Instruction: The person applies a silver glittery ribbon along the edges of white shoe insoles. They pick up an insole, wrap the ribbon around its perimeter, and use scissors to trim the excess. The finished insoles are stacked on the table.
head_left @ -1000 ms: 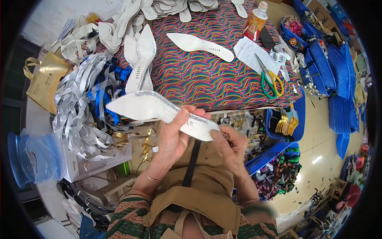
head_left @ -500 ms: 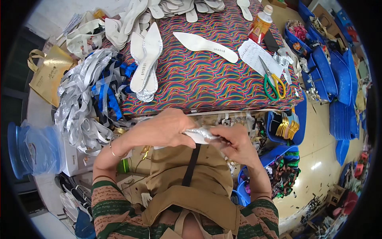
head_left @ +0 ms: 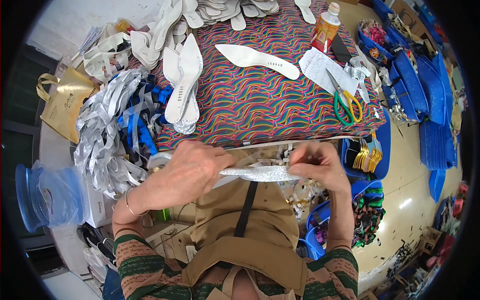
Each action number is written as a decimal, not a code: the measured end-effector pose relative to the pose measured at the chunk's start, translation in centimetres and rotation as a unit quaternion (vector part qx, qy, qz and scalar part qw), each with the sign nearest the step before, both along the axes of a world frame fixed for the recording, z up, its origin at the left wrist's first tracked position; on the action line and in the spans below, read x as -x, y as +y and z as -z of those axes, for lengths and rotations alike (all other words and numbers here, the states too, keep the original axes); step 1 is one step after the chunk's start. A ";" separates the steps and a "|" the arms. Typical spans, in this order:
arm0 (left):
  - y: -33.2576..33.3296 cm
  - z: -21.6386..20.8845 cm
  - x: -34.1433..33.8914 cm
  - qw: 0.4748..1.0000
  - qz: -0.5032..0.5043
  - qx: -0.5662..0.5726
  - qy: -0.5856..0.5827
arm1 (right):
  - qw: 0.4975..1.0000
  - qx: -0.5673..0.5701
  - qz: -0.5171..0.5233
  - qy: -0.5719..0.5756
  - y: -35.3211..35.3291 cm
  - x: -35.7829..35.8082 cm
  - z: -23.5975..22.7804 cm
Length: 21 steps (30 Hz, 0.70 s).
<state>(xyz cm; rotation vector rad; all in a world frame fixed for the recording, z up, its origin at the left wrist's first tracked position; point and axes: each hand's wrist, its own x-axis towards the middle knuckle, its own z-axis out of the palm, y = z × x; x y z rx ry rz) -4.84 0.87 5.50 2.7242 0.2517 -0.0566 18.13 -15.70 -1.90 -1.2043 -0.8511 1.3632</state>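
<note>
Above my lap, in front of the table edge, a shoe insole (head_left: 260, 173) with a glittery silver surface is held sideways between both hands. My left hand (head_left: 197, 167) is closed around its left part, and a pale end sticks out past the wrist side. With thumb and fingers, my right hand (head_left: 320, 165) pinches the silver right end. On the table, a stack of white insoles (head_left: 185, 82) with silver glitter edges lies beyond my left hand. A single white insole (head_left: 257, 61) rests flat farther off.
Silver and blue ribbon strips (head_left: 112, 130) hang at the left, above a blue spool (head_left: 50, 195). Scissors (head_left: 345, 102), a paper sheet (head_left: 325, 70) and a bottle (head_left: 326, 27) occupy the table's right. Blue bins (head_left: 382, 150) stand right of it. More insoles (head_left: 225, 11) are piled at the back.
My hands have moved apart, the right one farther to the right and the left one slightly left. A longer stretch of the silver insole now shows between them.
</note>
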 end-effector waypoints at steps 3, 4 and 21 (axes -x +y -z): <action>-0.9 1.4 -0.1 0.987 -0.036 0.154 -0.035 | 0.993 -0.043 0.048 -0.099 -1.4 -1.3 0.0; -1.5 1.6 -0.4 0.967 -0.063 0.244 -0.033 | 0.992 -0.063 0.111 -0.007 -1.6 -0.5 -0.3; -3.5 4.7 -2.6 0.588 -0.224 0.737 -0.246 | 0.984 -0.036 0.170 0.042 -1.1 8.9 3.6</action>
